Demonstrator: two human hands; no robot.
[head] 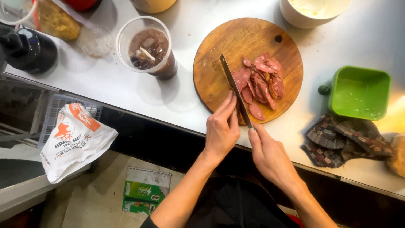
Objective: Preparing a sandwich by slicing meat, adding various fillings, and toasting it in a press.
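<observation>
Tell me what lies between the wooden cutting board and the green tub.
Only bare white counter lies between the cutting board and green tub, apart from a small dark round knob beside the tub, seen in the head view.

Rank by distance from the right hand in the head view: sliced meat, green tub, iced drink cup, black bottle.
From the right hand, which grips the knife:
1. Sliced meat, just ahead on the round wooden cutting board.
2. Green tub, off to the right on the counter.
3. Iced drink cup, ahead and left.
4. Black bottle, far left edge.
</observation>
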